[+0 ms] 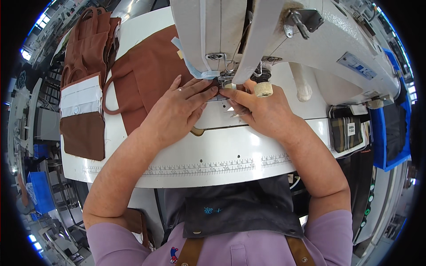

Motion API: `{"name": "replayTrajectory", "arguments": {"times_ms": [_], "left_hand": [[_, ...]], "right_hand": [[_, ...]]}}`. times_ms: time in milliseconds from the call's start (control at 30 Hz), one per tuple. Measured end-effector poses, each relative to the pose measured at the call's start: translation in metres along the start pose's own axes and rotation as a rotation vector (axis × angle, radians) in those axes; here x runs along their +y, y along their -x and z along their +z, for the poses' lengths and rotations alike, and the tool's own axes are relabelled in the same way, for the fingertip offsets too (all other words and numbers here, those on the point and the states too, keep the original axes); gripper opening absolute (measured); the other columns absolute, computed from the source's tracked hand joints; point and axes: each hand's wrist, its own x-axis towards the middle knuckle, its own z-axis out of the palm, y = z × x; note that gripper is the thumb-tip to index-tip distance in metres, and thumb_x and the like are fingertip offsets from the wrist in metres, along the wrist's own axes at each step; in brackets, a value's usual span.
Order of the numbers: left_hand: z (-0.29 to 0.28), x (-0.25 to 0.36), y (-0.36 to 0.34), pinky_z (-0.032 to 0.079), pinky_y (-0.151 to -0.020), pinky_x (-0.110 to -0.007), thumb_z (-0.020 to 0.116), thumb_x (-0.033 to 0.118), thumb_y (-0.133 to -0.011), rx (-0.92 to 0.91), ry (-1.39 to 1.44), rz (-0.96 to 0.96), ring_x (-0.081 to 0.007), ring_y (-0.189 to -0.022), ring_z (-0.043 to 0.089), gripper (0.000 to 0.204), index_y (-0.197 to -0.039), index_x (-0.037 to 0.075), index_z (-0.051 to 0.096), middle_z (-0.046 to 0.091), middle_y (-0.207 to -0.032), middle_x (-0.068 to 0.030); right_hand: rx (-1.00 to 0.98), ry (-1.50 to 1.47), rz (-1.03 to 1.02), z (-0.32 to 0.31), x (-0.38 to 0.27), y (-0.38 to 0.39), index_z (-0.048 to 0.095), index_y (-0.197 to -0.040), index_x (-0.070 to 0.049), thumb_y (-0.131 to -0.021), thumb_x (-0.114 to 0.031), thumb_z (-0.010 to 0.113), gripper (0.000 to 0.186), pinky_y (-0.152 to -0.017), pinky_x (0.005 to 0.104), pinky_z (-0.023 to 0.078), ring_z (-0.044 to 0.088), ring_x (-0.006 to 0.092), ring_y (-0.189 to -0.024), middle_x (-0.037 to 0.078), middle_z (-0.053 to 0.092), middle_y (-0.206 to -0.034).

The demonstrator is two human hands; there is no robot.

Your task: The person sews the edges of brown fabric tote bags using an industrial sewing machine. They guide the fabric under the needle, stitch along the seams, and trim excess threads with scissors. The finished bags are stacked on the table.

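a person in a lilac shirt (239, 241) and dark apron (242, 210) sits before a white sewing machine (306, 57), both hands close under its needle end. the left hand (171, 113) lies just to the left of the machine's needle, its fingers stretched forward with the tips at the stitching spot, not clenched; whether they pinch anything there, one cannot tell. the right hand (270, 111) is bent in on the near right side of the needle, fingers curled around small metal snips (237, 113) whose pointed blades poke out toward the left, while the thumb and forefinger reach the needle area.

the brown bag piece (153, 68), with a looped handle, lies flat to the left of the machine, running in under the left hand. farther left of the machine sits a stack of brown bag parts (93, 42), and nearer the person a white and brown panel (82, 135). a ruler strip (217, 169) runs along the white table (262, 144) in front of the machine. plaid cloth (341, 139) lies to the right of the needle, below the machine's body, with a blue crate (380, 148) beyond it.
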Motion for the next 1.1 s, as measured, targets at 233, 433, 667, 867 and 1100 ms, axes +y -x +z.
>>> {"name": "replayTrajectory", "arguments": {"times_ms": [233,433,667,867,1100], "left_hand": [[-0.006,-0.004,-0.001,0.046,-0.107,-0.044,0.061,0.004,-0.094,-0.047,-0.015,0.058,-0.0301,-0.123,0.063,0.043,-0.136,0.006,0.067,0.065,-0.142,-0.012],[-0.002,0.0,-0.003,0.044,-0.11,-0.046,0.059,0.005,-0.096,-0.062,0.076,-0.028,-0.0366,-0.124,0.062,0.042,-0.138,0.003,0.066,0.065,-0.141,-0.0149],[0.001,0.001,-0.002,0.039,-0.117,-0.047,0.06,0.006,-0.096,-0.033,0.027,-0.025,-0.0375,-0.128,0.06,0.042,-0.138,0.001,0.064,0.064,-0.14,-0.0192],[0.002,0.004,-0.002,0.034,-0.121,-0.049,0.061,0.008,-0.097,-0.039,0.035,-0.062,-0.038,-0.129,0.058,0.043,-0.138,0.0,0.064,0.063,-0.141,-0.0199],[0.005,0.005,-0.001,0.031,-0.122,-0.049,0.062,0.008,-0.096,-0.024,0.044,-0.051,-0.0387,-0.133,0.055,0.044,-0.14,-0.001,0.062,0.061,-0.144,-0.021]], "right_hand": [[-0.004,0.002,0.014,-0.002,-0.002,-0.001,0.077,-0.118,-0.017,-0.085,-0.02,0.079,0.033,-0.068,0.0424,0.056,0.068,0.0299,-0.08,0.012,0.063,-0.09],[-0.009,0.024,0.05,-0.002,-0.003,-0.003,0.078,-0.111,-0.013,-0.086,-0.019,0.079,0.026,-0.069,0.044,0.056,0.067,0.0318,-0.078,0.013,0.062,-0.09],[0.021,0.02,0.049,-0.002,-0.002,-0.001,0.077,-0.101,-0.008,-0.088,-0.02,0.079,0.018,-0.066,0.0452,0.057,0.067,0.033,-0.077,0.015,0.06,-0.09],[0.016,-0.013,0.063,-0.001,0.001,0.0,0.077,-0.104,-0.008,-0.091,-0.021,0.077,0.019,-0.069,0.0463,0.057,0.068,0.0349,-0.079,0.014,0.061,-0.093],[-0.017,-0.024,0.101,-0.004,0.0,-0.001,0.078,-0.109,-0.011,-0.092,-0.022,0.075,0.021,-0.072,0.0467,0.057,0.068,0.0349,-0.082,0.014,0.061,-0.095]]}}
